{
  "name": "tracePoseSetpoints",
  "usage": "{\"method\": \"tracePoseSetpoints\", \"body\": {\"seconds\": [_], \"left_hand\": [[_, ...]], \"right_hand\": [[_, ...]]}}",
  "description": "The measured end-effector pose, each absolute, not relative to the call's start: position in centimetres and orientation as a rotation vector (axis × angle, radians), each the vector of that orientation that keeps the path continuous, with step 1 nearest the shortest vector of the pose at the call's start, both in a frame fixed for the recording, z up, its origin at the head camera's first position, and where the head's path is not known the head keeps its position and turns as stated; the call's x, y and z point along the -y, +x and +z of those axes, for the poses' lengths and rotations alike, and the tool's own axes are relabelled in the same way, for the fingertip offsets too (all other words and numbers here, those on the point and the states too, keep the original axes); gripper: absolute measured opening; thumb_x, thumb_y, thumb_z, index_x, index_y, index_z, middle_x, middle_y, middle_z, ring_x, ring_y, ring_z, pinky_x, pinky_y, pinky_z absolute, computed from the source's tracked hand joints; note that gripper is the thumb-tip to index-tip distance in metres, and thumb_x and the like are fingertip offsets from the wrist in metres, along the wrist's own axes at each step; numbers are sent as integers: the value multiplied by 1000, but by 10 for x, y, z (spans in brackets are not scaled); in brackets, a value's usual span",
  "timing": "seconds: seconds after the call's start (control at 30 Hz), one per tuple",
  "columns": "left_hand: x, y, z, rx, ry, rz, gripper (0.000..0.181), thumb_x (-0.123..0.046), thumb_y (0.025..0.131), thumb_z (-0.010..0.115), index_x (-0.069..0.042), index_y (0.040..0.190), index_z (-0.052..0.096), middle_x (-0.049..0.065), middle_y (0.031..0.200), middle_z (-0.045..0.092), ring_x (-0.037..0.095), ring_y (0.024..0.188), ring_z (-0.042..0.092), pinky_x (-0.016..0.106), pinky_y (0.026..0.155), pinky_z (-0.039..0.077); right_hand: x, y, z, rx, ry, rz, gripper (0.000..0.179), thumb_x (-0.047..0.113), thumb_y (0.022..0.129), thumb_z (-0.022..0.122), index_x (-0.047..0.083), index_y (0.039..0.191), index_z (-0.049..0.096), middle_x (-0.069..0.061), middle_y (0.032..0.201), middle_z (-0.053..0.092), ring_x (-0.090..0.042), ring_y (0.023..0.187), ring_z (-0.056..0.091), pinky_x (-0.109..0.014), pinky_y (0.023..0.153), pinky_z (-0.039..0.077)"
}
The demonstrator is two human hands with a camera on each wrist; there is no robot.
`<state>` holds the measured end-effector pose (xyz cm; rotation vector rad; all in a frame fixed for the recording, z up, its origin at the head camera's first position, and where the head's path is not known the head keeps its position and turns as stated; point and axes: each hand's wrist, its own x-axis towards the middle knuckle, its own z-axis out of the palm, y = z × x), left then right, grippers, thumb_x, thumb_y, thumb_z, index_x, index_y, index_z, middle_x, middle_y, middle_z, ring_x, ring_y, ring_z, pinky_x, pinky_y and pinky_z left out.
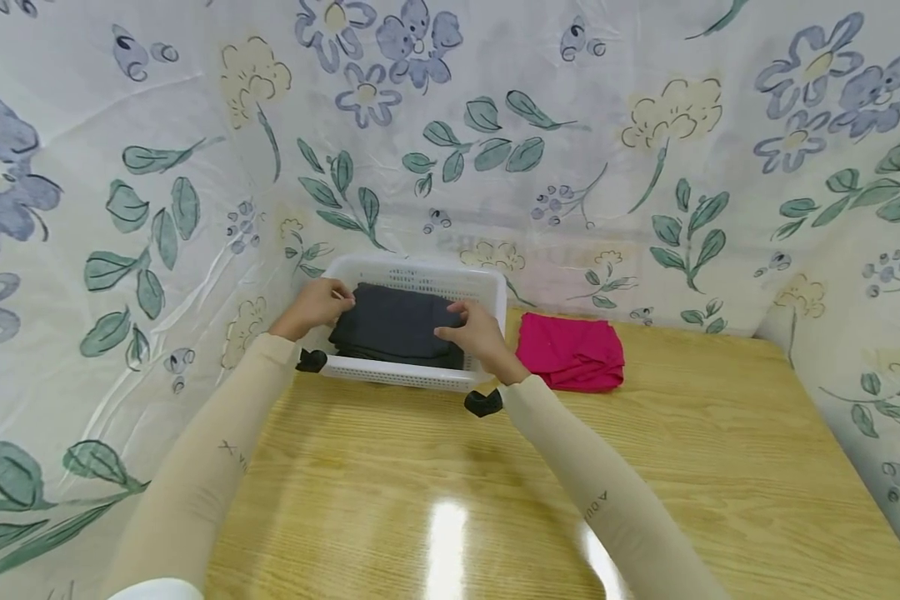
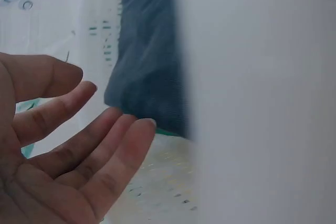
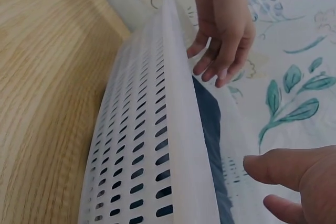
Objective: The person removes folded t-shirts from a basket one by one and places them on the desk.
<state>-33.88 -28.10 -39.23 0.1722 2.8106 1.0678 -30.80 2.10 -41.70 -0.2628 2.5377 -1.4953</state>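
Note:
A dark navy folded cloth (image 1: 397, 321) lies in a white plastic basket (image 1: 401, 372) with slotted sides. At the basket's left end, my left hand (image 1: 322, 304) is over the rim. Its fingers are loosely bent, and in the left wrist view the fingertips are right at the edge of the dark cloth (image 2: 149, 61). My right hand (image 1: 478, 333) is at the basket's right end, thumb and fingers apart beside the cloth's right edge. Neither hand grips the cloth. The right wrist view shows only the thumb (image 3: 283, 166) and part of a finger of that hand.
A folded bright pink cloth (image 1: 570, 352) lies on the wooden table (image 1: 705, 450), just right of the basket. Behind and at both sides hangs a flower-printed white sheet (image 1: 450, 192). A black wrist strap piece (image 1: 483, 403) hangs near the basket's front right corner.

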Motion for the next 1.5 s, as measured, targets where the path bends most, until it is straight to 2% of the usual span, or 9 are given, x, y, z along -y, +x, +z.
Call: {"method": "tracePoseSetpoints", "body": {"seconds": [0.3, 0.47, 0.6, 0.97, 1.1, 1.23, 1.33, 1.4, 1.5], "left_hand": [[275, -342, -383, -2713, 112, 1179, 33, -16, 108, 51, 8, 129, 59, 26, 130, 56, 39, 106, 58, 44, 84, 57], [273, -343, -384, -2748, 84, 1114, 34, -17, 108, 52, 8, 129, 60, 26, 134, 54, 39, 107, 58, 51, 91, 53], [271, -343, -386, -2741, 56, 1020, 38, -17, 107, 52, 9, 133, 58, 28, 139, 51, 42, 115, 53, 57, 98, 46], [271, -346, -385, -2506, 63, 1011, 43, -17, 108, 49, 7, 143, 48, 31, 152, 36, 48, 139, 39, 59, 104, 44], [274, -349, -388, -2470, 52, 1098, 41, -15, 109, 50, 6, 144, 49, 29, 152, 36, 43, 133, 44, 51, 97, 50], [276, -352, -393, -2424, 32, 1153, 40, -14, 108, 53, 5, 143, 51, 26, 144, 41, 31, 110, 55, 38, 81, 52], [277, -353, -394, -2411, 39, 1143, 39, -12, 107, 55, 3, 143, 51, 24, 138, 44, 26, 97, 57, 36, 77, 51], [277, -353, -394, -2402, 41, 1130, 41, -12, 106, 57, 2, 144, 50, 26, 139, 43, 29, 100, 58, 39, 80, 52], [277, -353, -393, -2383, 35, 1107, 44, -14, 107, 56, 1, 147, 46, 29, 148, 35, 41, 120, 52, 53, 93, 50]], "right_hand": [[-16, -313, -420, -2522, -208, -1465, 57, 23, 96, 75, 5, 144, 52, -16, 149, 50, -35, 127, 55, -49, 102, 49], [-13, -315, -425, -2510, -191, -1436, 57, 23, 95, 76, 6, 143, 52, -17, 146, 53, -35, 127, 56, -49, 103, 49], [-11, -316, -429, -2491, -198, -1382, 59, 24, 95, 75, 6, 146, 51, -16, 148, 52, -35, 131, 54, -49, 104, 49], [-9, -320, -435, -2502, -184, -1375, 52, 21, 96, 74, 8, 142, 53, -19, 146, 53, -34, 129, 55, -47, 102, 49], [-9, -320, -434, -2468, -147, -1451, 46, 18, 95, 74, 9, 138, 58, -17, 146, 53, -34, 131, 54, -48, 104, 47], [-9, -320, -434, -2402, -129, -1508, 43, 19, 96, 73, 12, 136, 61, -14, 150, 51, -34, 136, 50, -49, 108, 44], [-9, -320, -434, -2364, -133, -1554, 42, 18, 96, 73, 12, 136, 61, -14, 151, 50, -34, 137, 48, -50, 110, 42], [-9, -320, -434, -2348, -138, -1587, 41, 17, 95, 74, 12, 135, 62, -13, 151, 50, -34, 137, 48, -50, 110, 42], [-9, -322, -434, -2326, -159, -1635, 40, 17, 95, 74, 13, 133, 63, -11, 151, 49, -32, 137, 48, -48, 111, 41]]}}
